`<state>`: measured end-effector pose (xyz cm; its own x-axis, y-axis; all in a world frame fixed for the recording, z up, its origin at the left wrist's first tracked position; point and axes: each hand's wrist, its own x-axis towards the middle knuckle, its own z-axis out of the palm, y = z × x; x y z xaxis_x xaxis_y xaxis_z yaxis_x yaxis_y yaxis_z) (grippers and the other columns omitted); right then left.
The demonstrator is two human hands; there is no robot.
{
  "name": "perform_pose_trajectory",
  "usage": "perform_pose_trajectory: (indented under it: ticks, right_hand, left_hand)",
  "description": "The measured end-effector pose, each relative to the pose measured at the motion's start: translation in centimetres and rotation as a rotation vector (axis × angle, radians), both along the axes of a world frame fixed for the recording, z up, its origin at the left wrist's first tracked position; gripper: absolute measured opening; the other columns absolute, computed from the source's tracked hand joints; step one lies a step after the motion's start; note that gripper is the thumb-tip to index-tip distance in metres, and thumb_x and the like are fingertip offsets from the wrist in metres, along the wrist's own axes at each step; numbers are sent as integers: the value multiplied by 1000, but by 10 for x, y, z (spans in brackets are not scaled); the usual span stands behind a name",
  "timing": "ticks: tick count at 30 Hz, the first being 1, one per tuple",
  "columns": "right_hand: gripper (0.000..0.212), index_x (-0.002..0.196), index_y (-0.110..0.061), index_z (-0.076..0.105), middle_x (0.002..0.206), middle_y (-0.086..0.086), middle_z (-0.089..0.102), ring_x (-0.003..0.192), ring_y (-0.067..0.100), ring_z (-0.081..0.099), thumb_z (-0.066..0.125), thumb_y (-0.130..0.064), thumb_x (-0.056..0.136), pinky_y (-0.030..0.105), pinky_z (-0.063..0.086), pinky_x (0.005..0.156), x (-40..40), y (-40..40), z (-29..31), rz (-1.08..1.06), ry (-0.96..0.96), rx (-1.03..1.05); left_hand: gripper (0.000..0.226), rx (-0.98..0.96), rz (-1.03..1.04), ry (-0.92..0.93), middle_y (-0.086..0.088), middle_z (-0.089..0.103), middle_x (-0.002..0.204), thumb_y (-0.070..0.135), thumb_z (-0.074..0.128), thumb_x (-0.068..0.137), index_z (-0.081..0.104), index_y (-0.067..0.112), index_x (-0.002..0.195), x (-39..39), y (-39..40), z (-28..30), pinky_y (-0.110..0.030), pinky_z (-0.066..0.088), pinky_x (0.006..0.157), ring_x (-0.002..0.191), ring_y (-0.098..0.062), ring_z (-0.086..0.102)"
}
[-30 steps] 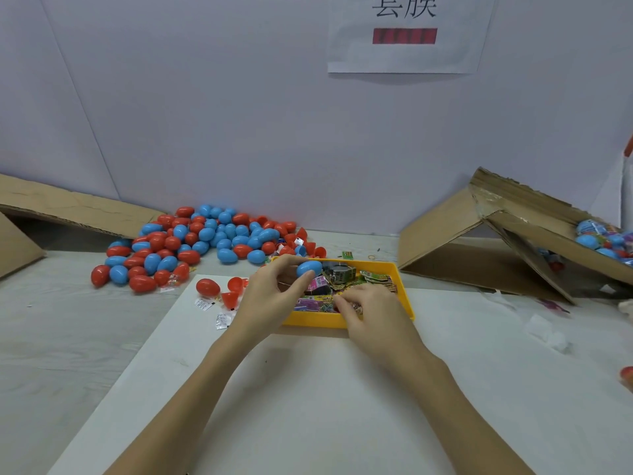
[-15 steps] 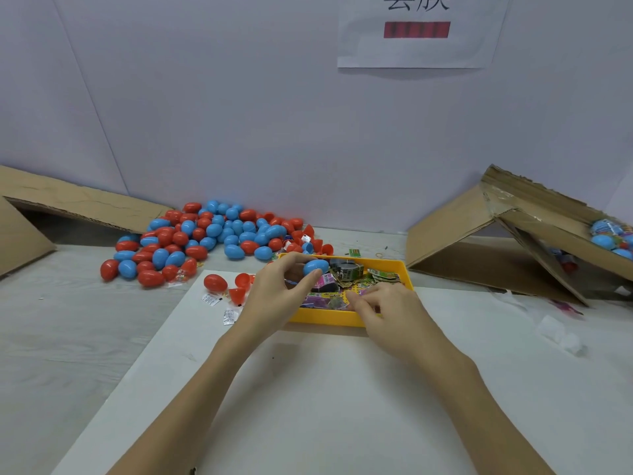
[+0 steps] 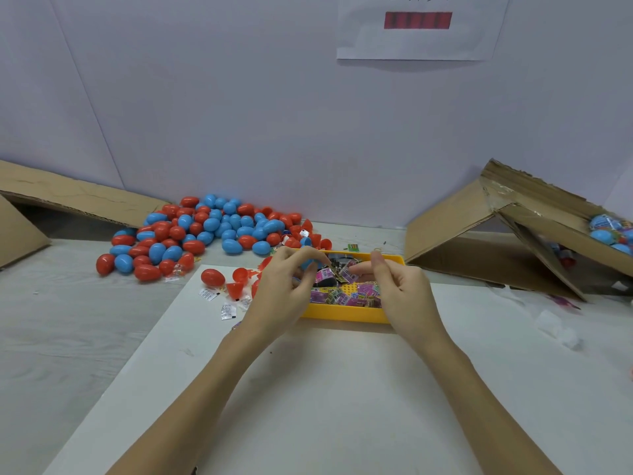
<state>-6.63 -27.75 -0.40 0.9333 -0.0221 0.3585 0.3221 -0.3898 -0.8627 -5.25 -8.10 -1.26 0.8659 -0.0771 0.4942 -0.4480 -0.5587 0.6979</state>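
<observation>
The left hand point(image 3: 287, 289) is curling its grip round a smooth, glossy blue egg point(image 3: 309, 264) of hard plastic, holding it just above the far left corner of the yellow tray point(image 3: 342, 315). The right hand point(image 3: 402, 291) is pinching a thin, crinkled pink wrapper point(image 3: 348, 274) with printed stripes. Its grip is closing on the film just beside the egg, over the tray. The shallow rectangular plastic tray is holding more such printed film pieces. It is sitting on a matte white sheet point(image 3: 308, 389) that is covering part of the pale woodgrain surface point(image 3: 68, 337). Behind it, a heap of red and blue eggs point(image 3: 205, 231) is lying against the plain white wall point(image 3: 239, 114). 1 tilted corrugated cardboard box point(image 3: 479, 234) is leaning at the right and 1 cardboard flap point(image 3: 68, 200) at the left. A paper sign point(image 3: 418, 39) is hanging on the wall above.
</observation>
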Motion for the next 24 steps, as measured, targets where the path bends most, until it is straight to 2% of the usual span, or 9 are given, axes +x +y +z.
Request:
perform_pose_trajectory:
  ticks: [2, 5, 7, 10, 13, 15, 17, 20, 24]
  right_hand:
    - [50, 101, -18, 80, 95, -8, 79, 96, 6, 73, 38, -43, 107, 28, 57, 89, -1, 3, 0, 33, 29, 80]
    - [50, 99, -16, 81, 94, -8, 80, 95, 5, 74, 39, -41, 108, 21, 55, 89, -1, 5, -1, 92, 32, 154]
    - [49, 97, -15, 81, 92, -8, 80, 94, 6, 75, 39, -38, 109, 15, 54, 86, -1, 6, -2, 133, 36, 184]
    - [45, 93, -11, 78, 89, -3, 80, 92, 9, 75, 43, -35, 108, 19, 57, 86, 0, 8, -4, 114, 43, 171]
    - [14, 106, -14, 65, 96, -3, 75, 93, 9, 73, 66, -27, 99, 20, 57, 81, 1, 7, -5, 29, 5, 148]
    - [32, 118, -19, 59, 102, -5, 75, 96, 7, 72, 76, -22, 92, 18, 57, 81, 1, 6, -5, 70, -5, 131]
    - [34, 119, -25, 64, 102, -8, 75, 98, 5, 71, 80, -26, 89, 22, 57, 85, 0, 9, -6, 109, -26, 57]
    - [14, 103, -22, 76, 98, -10, 73, 95, 4, 68, 79, -24, 89, 29, 56, 86, -1, 12, -11, 62, -129, -168]
    - [6, 97, -17, 78, 96, -5, 71, 90, 6, 63, 75, -20, 93, 28, 55, 84, -2, 13, -15, -59, -190, -294]
  left_hand:
    - [12, 25, -5, 1, 2, 55, 113, 28, 64, 100, 70, 32, 109, -1, -3, -3, -13, 51, 71, 87, -4, 60]
    - [26, 54, -5, 24, 6, 53, 111, 48, 72, 89, 71, 31, 108, -4, -5, -5, -13, 51, 69, 86, -4, 60]
    - [20, 37, -5, 33, 6, 54, 109, 44, 76, 87, 71, 32, 102, -4, -6, -3, -11, 49, 70, 88, -6, 60]
    - [13, 3, -9, 36, 6, 55, 106, 30, 77, 89, 67, 37, 94, -4, -7, 0, -7, 46, 70, 88, -6, 58]
    - [11, 29, -3, 35, 5, 55, 106, 26, 75, 92, 70, 35, 96, -3, -4, 0, -7, 45, 71, 88, -7, 56]
    - [7, 106, 5, 14, 3, 54, 106, 26, 74, 93, 76, 26, 100, -2, -2, -3, -8, 44, 71, 91, -9, 55]
    - [12, 194, 10, -8, 1, 53, 106, 25, 72, 94, 79, 19, 102, -1, -1, -6, -11, 41, 72, 94, -13, 54]
    - [17, 338, -10, -66, -3, 50, 110, 23, 68, 98, 79, 15, 107, -1, 0, -10, -24, 47, 76, 101, -19, 52]
    - [31, 463, -35, -112, -10, 50, 126, 25, 60, 102, 70, 18, 131, -4, -2, -9, -34, 53, 86, 112, -22, 49]
